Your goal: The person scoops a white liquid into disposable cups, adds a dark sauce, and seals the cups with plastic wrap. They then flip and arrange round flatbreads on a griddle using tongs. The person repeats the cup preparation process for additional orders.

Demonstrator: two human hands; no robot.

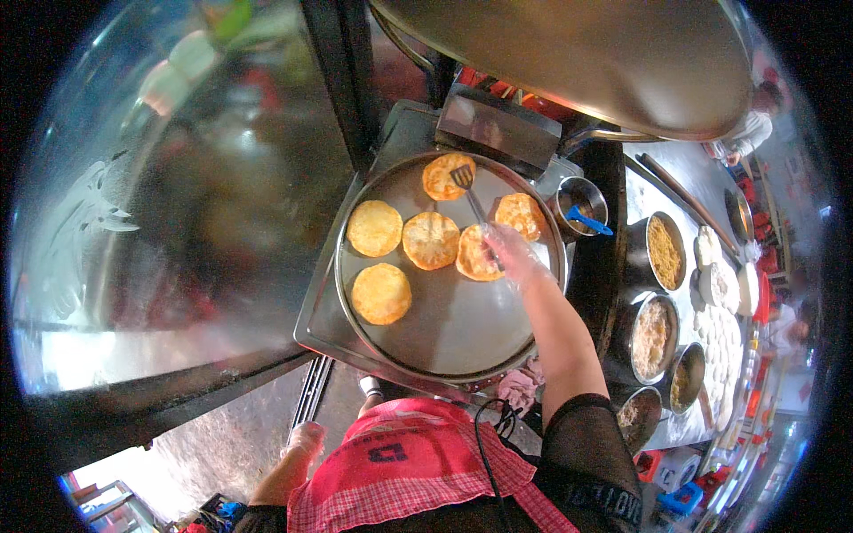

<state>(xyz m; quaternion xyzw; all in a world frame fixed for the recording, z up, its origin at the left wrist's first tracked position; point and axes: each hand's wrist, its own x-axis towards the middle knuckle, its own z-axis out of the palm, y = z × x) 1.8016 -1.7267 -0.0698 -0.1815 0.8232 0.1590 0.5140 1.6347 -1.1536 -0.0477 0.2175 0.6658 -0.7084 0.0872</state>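
Observation:
My right hand (pixel 512 256), in a clear plastic glove, grips the handle of a slotted spatula (pixel 476 203). The spatula's head overlaps the top flatbread (pixel 442 180) on a round griddle pan (pixel 440 340). Beneath my hand, another browned flatbread (pixel 474 256) is partly covered, with one more flatbread (pixel 520 214) just beyond it. A flatbread (pixel 430 240) lies mid-pan. Two paler ones, an upper flatbread (pixel 374 228) and a lower flatbread (pixel 381 294), sit at the left. Down by my apron, my gloved left hand (pixel 306 438) is away from the pan; its fingers are unclear.
A large round lid (pixel 600 60) hangs over the far side. Right of the pan stands a metal pot (pixel 566 193) with a blue-handled utensil (pixel 588 220). Several filling bowls (pixel 652 336) and white dough pieces (pixel 718 346) occupy the side table. A glass panel (pixel 200 200) rises left.

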